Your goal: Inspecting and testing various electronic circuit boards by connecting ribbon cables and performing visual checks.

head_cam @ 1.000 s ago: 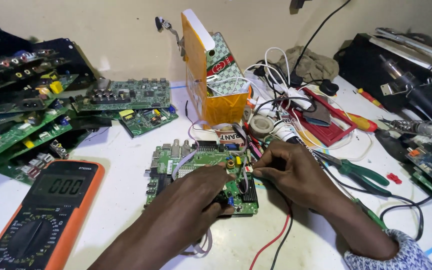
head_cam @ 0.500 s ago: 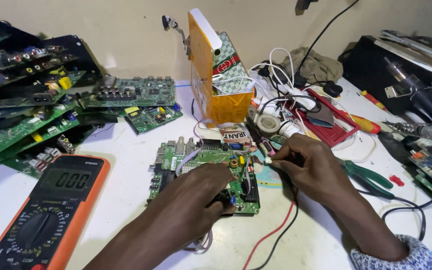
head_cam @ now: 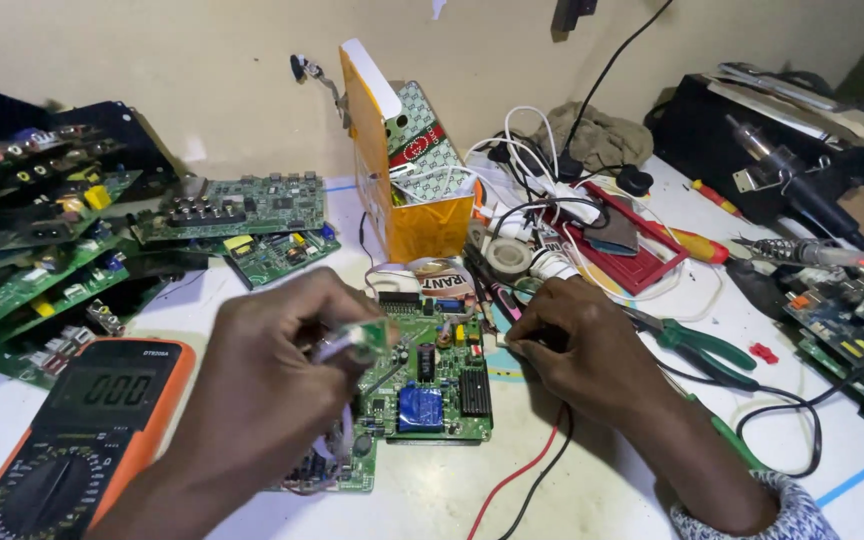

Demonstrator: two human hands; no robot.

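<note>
While the orange multimeter (head_cam: 72, 430) lies at the near left edge of the white worktop (head_cam: 592, 480), the left hand (head_cam: 272, 385) hovers over a green circuit board (head_cam: 427, 385), its fingers pinched narrowly on a small pale part with thin wires trailing down from it. Just beside the board's right edge the right hand (head_cam: 587, 350) is curled shut around dark probe tips, with a red lead (head_cam: 517, 478) and a black lead (head_cam: 542, 475) running toward the near edge. Green-handled pliers (head_cam: 702, 345) lie right of that hand. Farther back stand an open orange box (head_cam: 407, 160), a red tray (head_cam: 622, 235) tangled in white cables, and, at far left, a stack of circuit boards (head_cam: 42, 240)
</note>
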